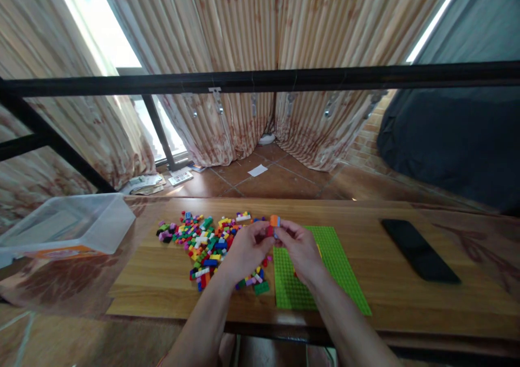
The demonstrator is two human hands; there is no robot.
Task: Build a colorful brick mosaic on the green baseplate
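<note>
My left hand (246, 249) and my right hand (299, 248) meet above the wooden table, fingers pinched together on a small stack of bricks (273, 225), orange on top and red beneath. Under my right hand lies a green baseplate (345, 272), flat on the table. A pile of several small coloured bricks (205, 242) is spread to the left of the plate, partly under my left hand.
A clear plastic box (69, 226) with an orange base stands at the table's left end. A black phone (418, 249) lies at the right. A black metal frame (260, 79) crosses above the table's far edge, with curtains behind.
</note>
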